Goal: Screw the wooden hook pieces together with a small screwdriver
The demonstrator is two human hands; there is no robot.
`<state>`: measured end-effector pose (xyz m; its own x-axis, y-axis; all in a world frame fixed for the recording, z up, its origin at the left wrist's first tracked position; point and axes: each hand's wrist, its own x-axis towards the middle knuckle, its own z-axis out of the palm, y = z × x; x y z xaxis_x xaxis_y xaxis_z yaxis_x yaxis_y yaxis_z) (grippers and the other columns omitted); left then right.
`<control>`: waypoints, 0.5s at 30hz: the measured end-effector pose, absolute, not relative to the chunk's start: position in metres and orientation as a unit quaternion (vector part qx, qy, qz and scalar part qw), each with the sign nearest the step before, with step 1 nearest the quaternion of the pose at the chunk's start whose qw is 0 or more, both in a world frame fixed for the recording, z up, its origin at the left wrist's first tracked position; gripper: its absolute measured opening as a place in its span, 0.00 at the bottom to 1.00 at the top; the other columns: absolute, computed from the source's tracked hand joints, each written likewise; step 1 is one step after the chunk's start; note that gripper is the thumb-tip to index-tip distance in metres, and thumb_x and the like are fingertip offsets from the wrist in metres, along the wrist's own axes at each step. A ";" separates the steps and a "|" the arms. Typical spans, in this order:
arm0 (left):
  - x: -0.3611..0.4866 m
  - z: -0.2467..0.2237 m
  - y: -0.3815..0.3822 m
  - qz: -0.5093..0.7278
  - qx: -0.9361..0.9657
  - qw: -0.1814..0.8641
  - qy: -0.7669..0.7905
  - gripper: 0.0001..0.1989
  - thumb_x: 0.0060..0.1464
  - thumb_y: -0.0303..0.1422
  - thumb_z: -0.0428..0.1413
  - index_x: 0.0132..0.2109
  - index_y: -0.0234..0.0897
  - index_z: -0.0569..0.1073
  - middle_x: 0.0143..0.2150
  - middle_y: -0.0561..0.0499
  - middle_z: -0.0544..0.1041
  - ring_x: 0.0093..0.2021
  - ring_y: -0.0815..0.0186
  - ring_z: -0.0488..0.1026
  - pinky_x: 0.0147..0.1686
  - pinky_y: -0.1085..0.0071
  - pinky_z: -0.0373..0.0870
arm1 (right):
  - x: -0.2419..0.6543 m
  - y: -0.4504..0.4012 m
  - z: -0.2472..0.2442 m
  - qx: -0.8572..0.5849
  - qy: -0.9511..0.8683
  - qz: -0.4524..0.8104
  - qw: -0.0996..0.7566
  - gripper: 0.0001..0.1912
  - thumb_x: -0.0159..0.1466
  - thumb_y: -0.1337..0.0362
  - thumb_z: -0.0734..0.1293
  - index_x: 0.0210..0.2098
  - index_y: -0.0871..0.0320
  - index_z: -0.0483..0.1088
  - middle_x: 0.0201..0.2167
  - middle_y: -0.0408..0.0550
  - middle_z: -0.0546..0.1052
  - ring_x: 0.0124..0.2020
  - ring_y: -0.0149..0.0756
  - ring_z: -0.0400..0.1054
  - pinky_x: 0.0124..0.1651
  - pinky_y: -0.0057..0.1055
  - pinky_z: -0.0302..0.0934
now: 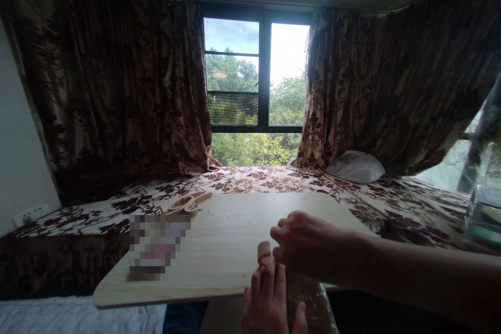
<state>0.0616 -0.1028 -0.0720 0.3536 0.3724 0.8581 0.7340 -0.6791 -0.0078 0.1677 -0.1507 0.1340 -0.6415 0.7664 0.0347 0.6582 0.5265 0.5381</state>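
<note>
A small tan curved piece (264, 252) rises at the front part of the pale wooden table. My left hand (268, 295) is at the bottom centre, its fingers pointing forward and closed around the lower part of this piece, the thumb lying off to the right. Just beyond, my right hand (295, 240) comes in from the right with its fingers curled into a pinch beside the piece; whatever is between them is hidden. Beneath both hands is a brownish object with a shiny surface (313, 305), partly covered by them.
On the table (219, 266), tan looped pieces (190, 203) lie at the back left, near a blurred-out flat item (158, 250). Small crumbs dot the tabletop. Behind are a flowered cover (250, 180), a white bag (356, 166) and a window; a clear box (485, 214) stands far right.
</note>
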 end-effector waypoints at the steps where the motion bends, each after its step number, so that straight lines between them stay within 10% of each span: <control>1: 0.062 -0.071 -0.104 -0.453 -0.799 0.192 -0.346 0.26 0.48 0.38 0.54 0.56 0.38 0.68 0.53 0.44 0.73 0.47 0.52 0.70 0.40 0.59 0.70 | 0.169 -0.150 0.135 0.419 0.868 0.248 0.103 0.08 0.58 0.71 0.66 0.23 0.58 0.69 0.24 0.46 0.73 0.24 0.35 0.66 0.21 0.31 0.46; 15: 0.060 -0.070 -0.099 -0.439 -0.806 0.216 -0.334 0.30 0.43 0.33 0.53 0.57 0.37 0.67 0.55 0.45 0.71 0.47 0.53 0.69 0.37 0.61 0.70 | 0.168 -0.150 0.135 0.438 0.857 0.247 0.113 0.06 0.59 0.70 0.66 0.25 0.59 0.69 0.26 0.47 0.75 0.27 0.36 0.68 0.21 0.31 0.44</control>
<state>0.0597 -0.0990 -0.0704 0.3920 0.3481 0.8516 0.7277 -0.6837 -0.0555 0.1678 -0.1498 0.1354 -0.5907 0.8066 0.0223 0.6950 0.4945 0.5221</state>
